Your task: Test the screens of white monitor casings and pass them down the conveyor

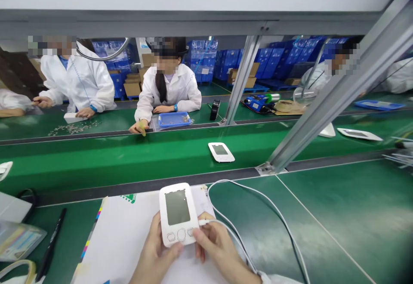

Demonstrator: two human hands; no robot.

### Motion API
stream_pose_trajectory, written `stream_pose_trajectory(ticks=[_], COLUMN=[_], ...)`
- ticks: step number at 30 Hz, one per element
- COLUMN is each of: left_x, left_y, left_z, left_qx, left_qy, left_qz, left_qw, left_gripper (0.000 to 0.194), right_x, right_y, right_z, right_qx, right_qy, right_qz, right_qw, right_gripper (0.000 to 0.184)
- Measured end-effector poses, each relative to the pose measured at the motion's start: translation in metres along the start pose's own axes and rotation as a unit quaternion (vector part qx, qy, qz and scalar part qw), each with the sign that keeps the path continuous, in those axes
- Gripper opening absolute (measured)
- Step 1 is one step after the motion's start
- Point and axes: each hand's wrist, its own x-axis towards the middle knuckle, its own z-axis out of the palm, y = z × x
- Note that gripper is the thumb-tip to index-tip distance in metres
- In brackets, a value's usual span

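A white handheld device with a grey screen and outlined buttons is held up in the lower middle of the view. My left hand grips its left and lower edge, thumb on the front near the bottom. My right hand holds the lower right side, thumb by the right button. A white cable meets the device's right side at a plug and loops over the bench to the right. Below the device lies a large white sheet with colour marks along its left edge.
A green conveyor belt crosses ahead, carrying another white device. A metal post slants up at the right. On the left lie a black pen, a plastic bag and a tape roll. Co-workers sit beyond, one beside a blue tray.
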Motion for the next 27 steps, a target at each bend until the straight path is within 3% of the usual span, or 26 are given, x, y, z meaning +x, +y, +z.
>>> stream_pose_trajectory(ticks=[3,7,14,27], left_x=[-0.001,-0.002,-0.005,-0.005], left_y=[-0.007,-0.002,0.011,0.009], left_z=[-0.002,-0.002,0.008,0.007], left_qx=[0.033,0.052,0.045,0.075], left_qy=[-0.020,-0.065,-0.024,-0.019], left_qz=[-0.011,-0.025,-0.060,-0.058], left_qw=[0.999,0.996,0.997,0.995], left_gripper=[0.076,0.075,0.074,0.070], right_x=[-0.002,-0.004,-0.004,-0.003], right_y=[-0.006,-0.013,-0.016,-0.021], right_z=[-0.001,-0.002,-0.003,-0.004], right_qx=[-0.019,-0.024,-0.019,-0.040], right_qy=[0.004,-0.001,-0.009,-0.014], right_qz=[0.006,0.017,0.029,0.037], right_qw=[1.000,1.000,0.999,0.998], right_gripper=[0.041,0.041,0.036,0.036])
